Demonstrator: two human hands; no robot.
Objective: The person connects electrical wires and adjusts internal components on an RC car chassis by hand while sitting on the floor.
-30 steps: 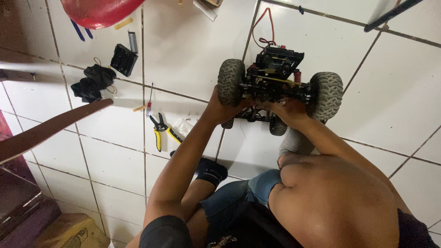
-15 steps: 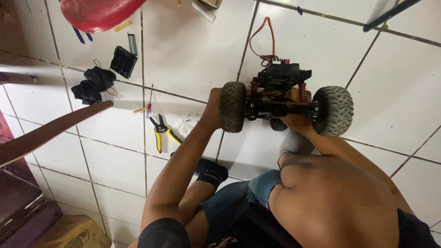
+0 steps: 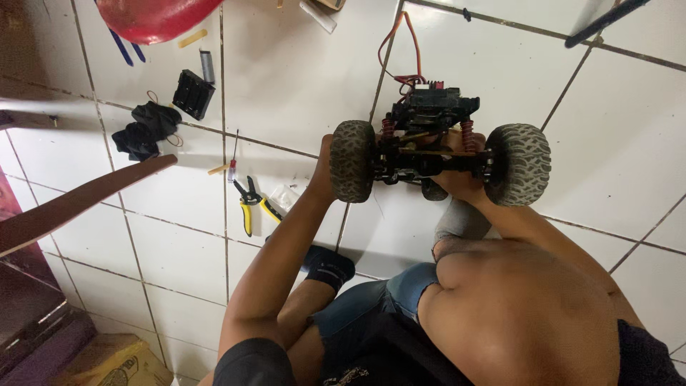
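Note:
A black radio-controlled car chassis (image 3: 429, 121) with red shock springs and knobbly grey tyres is held over the white tiled floor, just beyond my knees. My left hand (image 3: 323, 171) grips the outer side of the left wheel (image 3: 352, 161). My right hand (image 3: 457, 184) holds the chassis from underneath, next to the right wheel (image 3: 518, 164). An orange and red wire (image 3: 399, 36) loops up from the car's far end. My fingers are partly hidden behind the axle.
Yellow-handled pliers (image 3: 248, 205) and a small screwdriver (image 3: 233, 157) lie left of my left arm. Farther left are a black battery holder (image 3: 193, 93), a black bundle (image 3: 143, 132), a red bowl (image 3: 153, 14), a wooden plank (image 3: 78, 204) and a cardboard box (image 3: 107, 361).
The car has tipped and come a little nearer to me. My left hand has shifted from the chassis to the outside of the left wheel.

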